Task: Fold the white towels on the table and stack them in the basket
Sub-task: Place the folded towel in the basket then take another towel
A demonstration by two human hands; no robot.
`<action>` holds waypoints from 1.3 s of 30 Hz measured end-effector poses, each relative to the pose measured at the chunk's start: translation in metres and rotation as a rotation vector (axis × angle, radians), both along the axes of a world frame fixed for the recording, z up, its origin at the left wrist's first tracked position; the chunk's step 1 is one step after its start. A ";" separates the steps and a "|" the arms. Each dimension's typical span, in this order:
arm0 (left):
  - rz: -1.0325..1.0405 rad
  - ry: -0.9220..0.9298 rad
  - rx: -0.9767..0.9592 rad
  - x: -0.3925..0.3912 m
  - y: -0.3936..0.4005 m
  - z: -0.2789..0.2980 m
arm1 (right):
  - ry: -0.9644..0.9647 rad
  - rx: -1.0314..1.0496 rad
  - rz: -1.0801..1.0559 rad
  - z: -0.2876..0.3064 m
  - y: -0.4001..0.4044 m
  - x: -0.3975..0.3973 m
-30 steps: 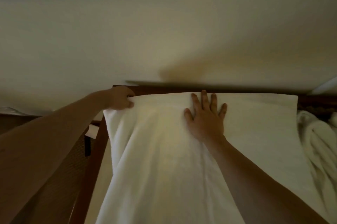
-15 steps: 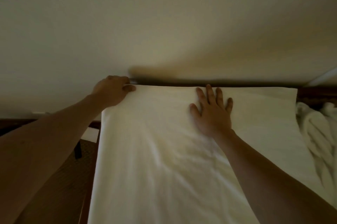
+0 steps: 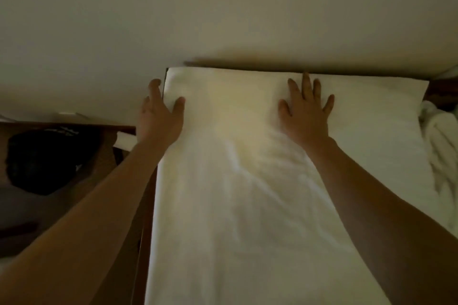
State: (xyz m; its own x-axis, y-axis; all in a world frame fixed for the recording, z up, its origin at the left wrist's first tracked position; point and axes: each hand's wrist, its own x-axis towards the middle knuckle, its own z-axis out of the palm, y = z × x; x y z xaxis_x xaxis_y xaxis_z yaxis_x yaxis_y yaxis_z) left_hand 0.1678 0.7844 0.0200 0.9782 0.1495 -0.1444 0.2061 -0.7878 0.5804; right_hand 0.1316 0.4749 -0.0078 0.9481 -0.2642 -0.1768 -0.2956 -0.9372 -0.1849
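Basically mid-smoothing, edge risk

So the white towel (image 3: pixel 247 180) lay spread over the worktop. Left hand (image 3: pixel 159 116) spread at its far-left corner, right hand (image 3: pixel 306 111) flat, fingers splayed. Hanging weight could probably drag it off the left edge.

A single head-worn camera looks forward and steeply down, close over the white towel (image 3: pixel 247 193) toward the wall (image 3: pixel 223 7).

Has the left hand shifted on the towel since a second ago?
Yes. The left hand no longer grips the towel at its far left corner; it has opened and slid slightly nearer along the left edge, thumb on top. The right hand stays flat.
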 end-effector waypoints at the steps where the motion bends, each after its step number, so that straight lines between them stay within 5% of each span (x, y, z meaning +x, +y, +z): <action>1: -0.007 0.007 0.030 -0.030 0.004 -0.001 | -0.017 0.013 0.012 0.003 0.013 -0.020; 7: -0.119 -0.003 0.158 -0.133 0.031 -0.015 | 0.059 -0.017 0.183 -0.007 0.067 -0.154; 13: -0.047 -0.032 0.167 -0.139 0.030 -0.013 | 0.073 -0.035 0.168 -0.014 0.054 -0.173; 23: 0.066 0.057 0.203 -0.289 0.050 -0.010 | 0.063 -0.007 0.271 -0.017 0.068 -0.240; 28: 0.155 0.003 0.435 -0.285 0.038 -0.014 | 0.039 0.041 0.353 -0.012 0.054 -0.251; 31: -0.014 -0.077 0.354 -0.308 -0.024 -0.011 | 0.015 0.053 0.379 -0.010 0.050 -0.288; 34: -0.308 0.052 0.340 -0.342 -0.097 -0.025 | 0.015 0.047 0.421 -0.014 0.047 -0.328; 39: -0.333 0.099 0.440 -0.352 -0.107 -0.041 | 0.085 -0.023 0.196 -0.012 -0.039 -0.363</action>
State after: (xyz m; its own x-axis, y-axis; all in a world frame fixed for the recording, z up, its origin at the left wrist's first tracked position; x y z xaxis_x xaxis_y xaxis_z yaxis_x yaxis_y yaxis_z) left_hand -0.1837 0.6769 -0.0213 0.9678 -0.0981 -0.2320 -0.0583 -0.9833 0.1727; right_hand -0.2318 0.4362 -0.0198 0.9638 -0.0811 -0.2541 -0.1208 -0.9820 -0.1451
